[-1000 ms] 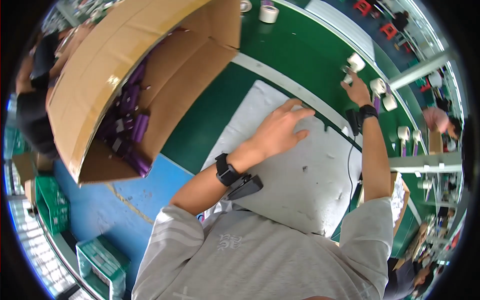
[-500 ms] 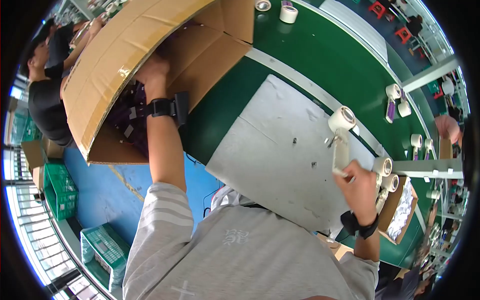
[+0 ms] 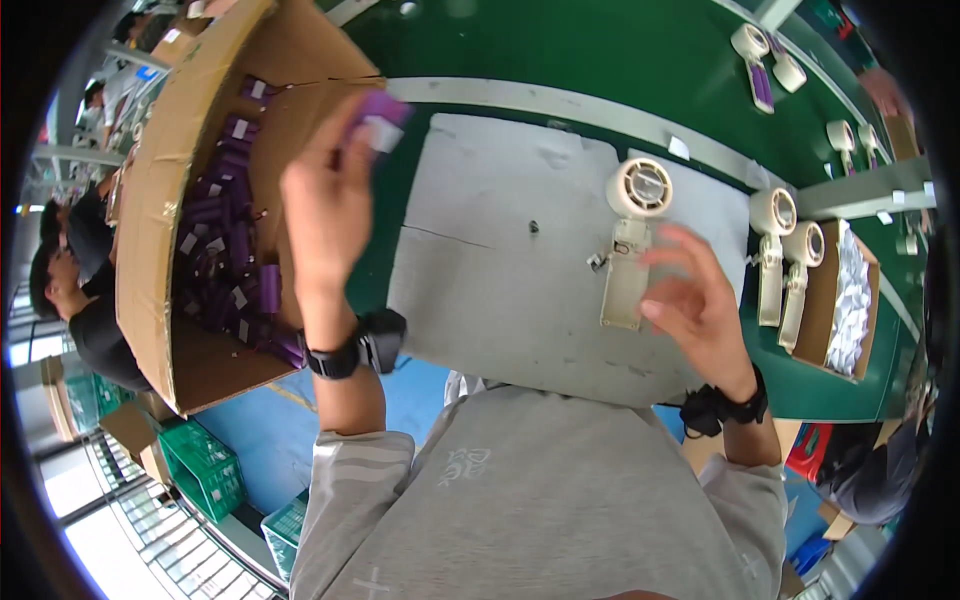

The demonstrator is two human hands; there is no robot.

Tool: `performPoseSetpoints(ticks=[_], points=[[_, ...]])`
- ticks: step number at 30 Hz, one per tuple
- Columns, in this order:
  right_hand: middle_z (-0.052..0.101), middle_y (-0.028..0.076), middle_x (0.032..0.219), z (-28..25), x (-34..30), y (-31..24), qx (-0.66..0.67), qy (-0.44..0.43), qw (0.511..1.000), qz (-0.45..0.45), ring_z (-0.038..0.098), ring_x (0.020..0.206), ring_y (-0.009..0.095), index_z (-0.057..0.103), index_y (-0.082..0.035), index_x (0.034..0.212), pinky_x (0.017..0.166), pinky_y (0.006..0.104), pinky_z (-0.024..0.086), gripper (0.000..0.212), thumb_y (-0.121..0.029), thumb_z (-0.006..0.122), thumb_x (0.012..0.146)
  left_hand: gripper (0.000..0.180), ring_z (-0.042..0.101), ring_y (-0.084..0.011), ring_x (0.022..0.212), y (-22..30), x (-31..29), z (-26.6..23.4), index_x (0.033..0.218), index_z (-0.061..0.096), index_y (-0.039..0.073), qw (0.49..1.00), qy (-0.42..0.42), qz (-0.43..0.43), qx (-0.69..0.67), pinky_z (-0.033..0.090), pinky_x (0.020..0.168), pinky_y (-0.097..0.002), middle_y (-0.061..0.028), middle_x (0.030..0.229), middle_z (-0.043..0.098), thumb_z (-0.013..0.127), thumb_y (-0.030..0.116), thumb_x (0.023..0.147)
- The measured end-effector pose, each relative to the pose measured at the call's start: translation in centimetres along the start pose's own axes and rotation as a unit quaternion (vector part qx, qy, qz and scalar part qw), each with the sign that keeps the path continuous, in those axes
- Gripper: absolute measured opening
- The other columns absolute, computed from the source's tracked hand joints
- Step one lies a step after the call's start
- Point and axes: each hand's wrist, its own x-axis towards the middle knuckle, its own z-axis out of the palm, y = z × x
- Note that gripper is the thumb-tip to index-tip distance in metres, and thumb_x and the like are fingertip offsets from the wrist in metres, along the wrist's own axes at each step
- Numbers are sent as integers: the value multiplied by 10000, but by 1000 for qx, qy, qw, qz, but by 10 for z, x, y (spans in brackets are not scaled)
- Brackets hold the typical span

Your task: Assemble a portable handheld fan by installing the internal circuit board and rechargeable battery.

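Note:
Purple battery pack (image 3: 381, 122) with a white label is gripped in my left hand (image 3: 328, 190), raised beside the opening of a large cardboard box (image 3: 150, 230). More purple battery packs (image 3: 215, 235) lie heaped inside that box. On the grey mat (image 3: 480, 270) rests a white handheld fan (image 3: 641, 188), its handle opened up with small wires and a connector at the neck. My right hand (image 3: 700, 300) hovers at the handle's right side, fingers apart and slightly blurred, holding nothing. Whether its thumb touches the handle I cannot tell.
Two more white fans (image 3: 772, 215) lie right of the mat, beside a carton of small white pieces (image 3: 850, 300). Further fans with purple packs (image 3: 755, 70) stand past the metal rail (image 3: 520, 95). Green crates (image 3: 203, 465) sit on the floor, and people work at left.
My left hand has come out of the box with a purple battery pack. The fan my right hand held by its handle now lies on the mat, released. My view has shifted.

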Motion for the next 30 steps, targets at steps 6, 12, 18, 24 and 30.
performPoseSetpoints(ticks=[6,12,18,24,30], points=[[637,98,1036,5,21,15,-377,53,873,-306,632,814,171,562,-4,1189,662,289,503,492,16,746,734,330,664,-131,803,87,-50,80,1123,584,32,885,-369,-23,-282,520,721,-264,-105,961,711,731,41,828],[651,102,999,-21,9,25,-344,100,929,-92,610,760,193,581,1,1018,652,294,492,394,47,771,675,291,680,-241,780,52,-44,98,1002,582,33,905,-357,87,-216,538,696,-310,-109,912,681,760,34,772],[660,90,897,-3,27,29,-334,38,933,-126,590,720,237,533,-24,829,621,295,486,278,78,746,683,257,676,-268,785,27,-54,118,957,582,35,874,-420,72,-234,536,689,-335,-110,881,654,741,1,758],[670,78,863,9,36,45,-416,56,873,-249,607,726,235,543,-39,798,611,298,488,260,79,745,686,239,662,-178,764,20,-56,119,985,591,21,861,-428,38,-272,519,673,-273,-66,895,659,705,-65,793],[682,82,843,9,38,44,-366,49,901,-228,607,746,232,557,-39,792,614,300,486,271,72,764,657,225,668,-181,785,20,-54,119,999,598,23,859,-426,13,-283,520,673,-273,-73,909,666,685,-65,811]])
